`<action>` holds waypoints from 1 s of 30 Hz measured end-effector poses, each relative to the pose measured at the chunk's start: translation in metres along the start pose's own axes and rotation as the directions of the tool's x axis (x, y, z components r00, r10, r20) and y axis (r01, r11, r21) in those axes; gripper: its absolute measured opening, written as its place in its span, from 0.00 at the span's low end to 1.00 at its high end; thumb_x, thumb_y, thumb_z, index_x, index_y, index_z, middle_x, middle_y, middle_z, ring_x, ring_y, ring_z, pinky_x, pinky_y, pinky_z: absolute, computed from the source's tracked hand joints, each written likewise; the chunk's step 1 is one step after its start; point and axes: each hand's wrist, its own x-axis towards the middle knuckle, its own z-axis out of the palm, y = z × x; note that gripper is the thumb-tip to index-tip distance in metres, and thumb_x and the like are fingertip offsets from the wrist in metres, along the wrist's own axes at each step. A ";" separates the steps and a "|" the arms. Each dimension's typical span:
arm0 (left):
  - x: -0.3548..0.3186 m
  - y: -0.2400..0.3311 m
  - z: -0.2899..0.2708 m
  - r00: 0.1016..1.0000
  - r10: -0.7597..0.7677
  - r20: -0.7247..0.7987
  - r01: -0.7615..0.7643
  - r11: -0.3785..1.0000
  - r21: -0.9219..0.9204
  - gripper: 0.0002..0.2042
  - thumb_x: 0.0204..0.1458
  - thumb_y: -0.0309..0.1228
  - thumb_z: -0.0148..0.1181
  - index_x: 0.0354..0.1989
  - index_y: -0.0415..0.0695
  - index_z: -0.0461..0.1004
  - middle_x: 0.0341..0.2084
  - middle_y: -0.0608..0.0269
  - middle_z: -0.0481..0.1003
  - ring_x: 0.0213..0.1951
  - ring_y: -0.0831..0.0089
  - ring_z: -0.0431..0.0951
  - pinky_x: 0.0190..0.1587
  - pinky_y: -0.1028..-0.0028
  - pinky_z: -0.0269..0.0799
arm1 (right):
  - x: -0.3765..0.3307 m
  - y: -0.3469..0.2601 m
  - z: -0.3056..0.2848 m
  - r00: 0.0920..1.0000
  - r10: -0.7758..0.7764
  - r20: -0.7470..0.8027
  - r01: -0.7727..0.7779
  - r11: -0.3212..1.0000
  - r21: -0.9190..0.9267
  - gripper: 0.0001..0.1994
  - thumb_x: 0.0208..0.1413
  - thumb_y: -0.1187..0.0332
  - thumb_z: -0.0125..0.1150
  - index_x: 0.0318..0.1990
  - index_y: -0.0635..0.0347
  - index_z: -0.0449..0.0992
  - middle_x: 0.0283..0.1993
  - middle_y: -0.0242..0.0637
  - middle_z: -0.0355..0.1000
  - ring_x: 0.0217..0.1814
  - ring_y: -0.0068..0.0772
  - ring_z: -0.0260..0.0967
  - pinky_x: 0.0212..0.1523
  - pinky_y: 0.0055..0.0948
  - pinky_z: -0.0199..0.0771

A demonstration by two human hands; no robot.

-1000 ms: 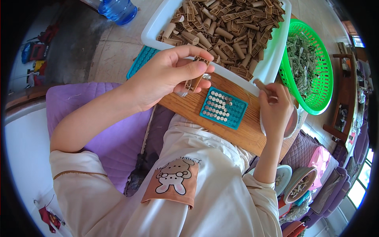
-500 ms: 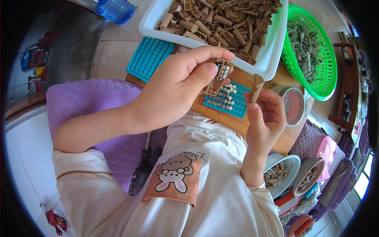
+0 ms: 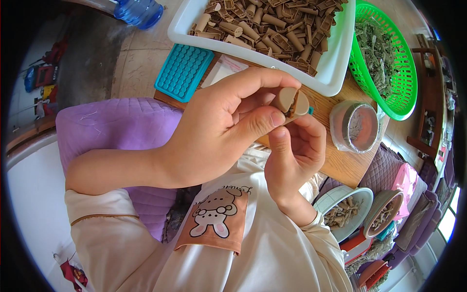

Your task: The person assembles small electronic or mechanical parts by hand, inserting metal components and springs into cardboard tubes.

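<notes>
we had the wooden table in front of us, the broadest surface near our hands, with a purple cushion beside it on the left. at the table's far side we saw a white tub, holding a heap of brown half-cylinder pieces, and next to it, on the right, a green slotted basket with grey-green bits inside. nearer us on the right, we saw a pale bowl of brownish pieces. we had a teal tray with rows of round hollows at the left of the table, and a round container toward its right edge.

over the table we held our left hand partly closed, thumb and forefinger pinching the brown shells. we kept our right hand just below and to the right, fingers curled and thumb raised, its fingertips close against the shells' underside; we could not tell whether it gripped them. the 2 brown shells were side by side at our fingertips, half-round ends facing up toward us, with a narrow gap between them.
</notes>
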 end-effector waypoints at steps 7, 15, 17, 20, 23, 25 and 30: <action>-0.003 -0.006 0.002 1.000 0.014 0.017 -0.015 0.997 0.077 0.16 0.50 0.30 0.50 0.46 0.37 0.61 0.42 0.60 0.67 0.43 0.75 0.68 0.44 0.77 0.65 | 0.005 0.002 0.003 0.999 0.038 0.039 -0.033 0.989 -0.142 0.15 0.42 0.80 0.59 0.38 0.69 0.62 0.38 0.41 0.65 0.40 0.27 0.65 0.43 0.24 0.67; 0.003 -0.009 -0.006 0.893 0.381 0.240 -0.443 0.648 0.619 0.17 0.51 0.40 0.46 0.35 0.34 0.65 0.29 0.55 0.71 0.42 0.60 0.71 0.49 0.59 0.60 | 0.001 0.006 0.019 0.974 -0.008 0.227 0.106 0.900 -0.423 0.07 0.40 0.77 0.56 0.30 0.64 0.67 0.25 0.39 0.66 0.26 0.36 0.68 0.25 0.26 0.67; 0.004 -0.010 -0.003 0.905 0.369 0.211 -0.419 0.689 0.592 0.15 0.48 0.39 0.49 0.36 0.38 0.65 0.30 0.57 0.71 0.37 0.62 0.71 0.45 0.62 0.63 | -0.004 0.010 0.024 0.989 0.020 0.150 0.032 0.941 -0.336 0.04 0.40 0.76 0.54 0.27 0.62 0.68 0.23 0.40 0.66 0.24 0.42 0.66 0.23 0.29 0.65; 0.004 -0.011 -0.003 0.924 0.334 0.188 -0.380 0.743 0.551 0.14 0.47 0.38 0.52 0.37 0.40 0.65 0.30 0.59 0.70 0.31 0.65 0.71 0.38 0.67 0.66 | -0.004 0.014 0.022 0.982 0.013 0.191 0.047 0.951 -0.307 0.04 0.41 0.77 0.52 0.28 0.63 0.67 0.25 0.41 0.66 0.24 0.42 0.66 0.23 0.30 0.65; 0.001 -0.017 -0.004 0.940 0.305 0.152 -0.339 0.793 0.506 0.14 0.48 0.37 0.51 0.38 0.40 0.64 0.29 0.59 0.68 0.29 0.65 0.70 0.33 0.71 0.66 | 0.002 0.017 0.012 0.941 0.076 0.331 0.057 0.926 -0.373 0.06 0.43 0.75 0.54 0.31 0.64 0.67 0.28 0.42 0.66 0.26 0.43 0.66 0.24 0.32 0.66; 0.000 -0.027 -0.005 0.946 0.305 0.109 -0.321 0.838 0.441 0.15 0.50 0.38 0.49 0.39 0.40 0.62 0.30 0.58 0.68 0.30 0.68 0.70 0.33 0.74 0.65 | 0.014 0.008 -0.001 0.904 0.100 0.415 0.100 0.895 -0.434 0.08 0.43 0.73 0.55 0.32 0.64 0.66 0.29 0.43 0.66 0.27 0.43 0.66 0.25 0.33 0.66; -0.004 -0.022 -0.003 0.994 0.103 0.043 -0.111 0.965 0.238 0.17 0.52 0.42 0.45 0.42 0.40 0.59 0.30 0.61 0.68 0.32 0.77 0.69 0.33 0.79 0.65 | 0.038 -0.031 -0.074 0.804 0.446 0.394 -0.029 0.690 -0.723 0.15 0.42 0.74 0.58 0.41 0.64 0.68 0.29 0.36 0.68 0.32 0.26 0.67 0.34 0.23 0.67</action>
